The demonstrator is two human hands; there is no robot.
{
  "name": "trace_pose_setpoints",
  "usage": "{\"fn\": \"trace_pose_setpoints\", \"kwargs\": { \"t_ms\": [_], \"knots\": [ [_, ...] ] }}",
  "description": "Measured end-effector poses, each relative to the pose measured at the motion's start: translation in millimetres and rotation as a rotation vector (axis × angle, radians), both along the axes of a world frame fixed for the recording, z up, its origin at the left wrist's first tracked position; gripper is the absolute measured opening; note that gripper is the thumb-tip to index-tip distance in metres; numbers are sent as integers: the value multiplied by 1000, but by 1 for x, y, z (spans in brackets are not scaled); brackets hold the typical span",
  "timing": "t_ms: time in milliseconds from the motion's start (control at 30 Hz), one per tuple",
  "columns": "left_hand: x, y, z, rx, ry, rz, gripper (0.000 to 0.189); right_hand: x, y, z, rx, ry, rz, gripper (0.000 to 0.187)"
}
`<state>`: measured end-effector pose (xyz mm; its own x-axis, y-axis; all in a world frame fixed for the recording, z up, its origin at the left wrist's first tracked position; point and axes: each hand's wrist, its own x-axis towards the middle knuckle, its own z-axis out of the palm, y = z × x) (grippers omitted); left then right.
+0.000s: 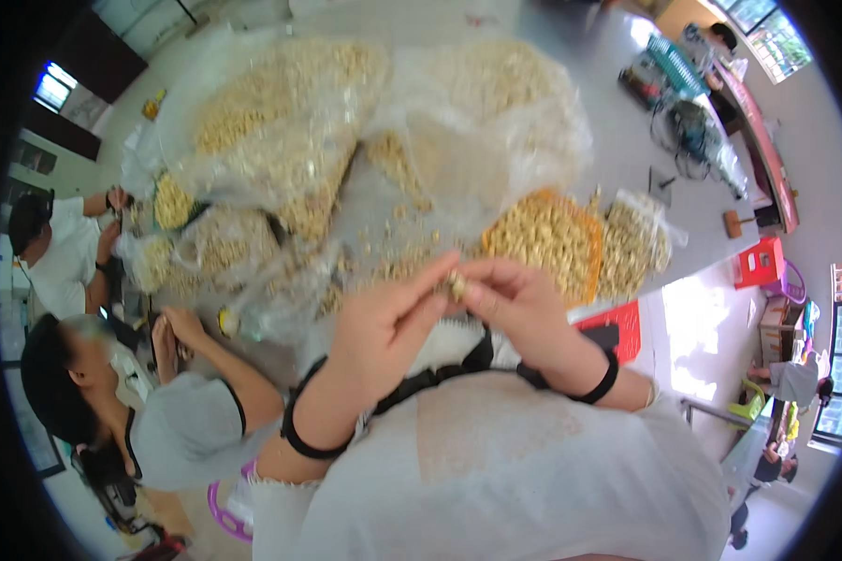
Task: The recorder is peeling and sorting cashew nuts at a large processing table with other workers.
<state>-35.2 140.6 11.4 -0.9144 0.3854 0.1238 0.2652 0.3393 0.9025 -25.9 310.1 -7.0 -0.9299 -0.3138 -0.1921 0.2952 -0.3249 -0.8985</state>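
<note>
Both of my hands meet over the near edge of the grey table (386,238). Between the fingertips of my right hand (516,298) is a small pale yellowish piece (456,286), too small to name. My left hand (393,319) touches the same piece with its fingertips. Just beyond my right hand stands an orange mesh bag (547,242) full of similar small pieces, beside a clear plastic bag (628,245) of more. Loose pieces (407,266) are scattered on the tabletop past my fingers.
Large clear plastic bags of pieces (288,119) (512,91) cover the table's far side. Close on my left sits a co-worker (182,414), with another person (63,245) beyond. A power tool (695,130) and a teal basket (677,63) lie far right. A red stool (758,263) stands on the floor.
</note>
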Motion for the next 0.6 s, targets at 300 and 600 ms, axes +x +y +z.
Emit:
{"fn": "trace_pose_setpoints", "kwargs": {
  "t_ms": [300, 600],
  "knots": [
    [-10, -6, 1, 15, -28, -70, 32, -9, 2, -2, 129, 117, 66, 19],
    [-3, -10, 0, 151, -247, 13, 28, -10, -8, -10, 186, 236, 38, 17]
  ]
}}
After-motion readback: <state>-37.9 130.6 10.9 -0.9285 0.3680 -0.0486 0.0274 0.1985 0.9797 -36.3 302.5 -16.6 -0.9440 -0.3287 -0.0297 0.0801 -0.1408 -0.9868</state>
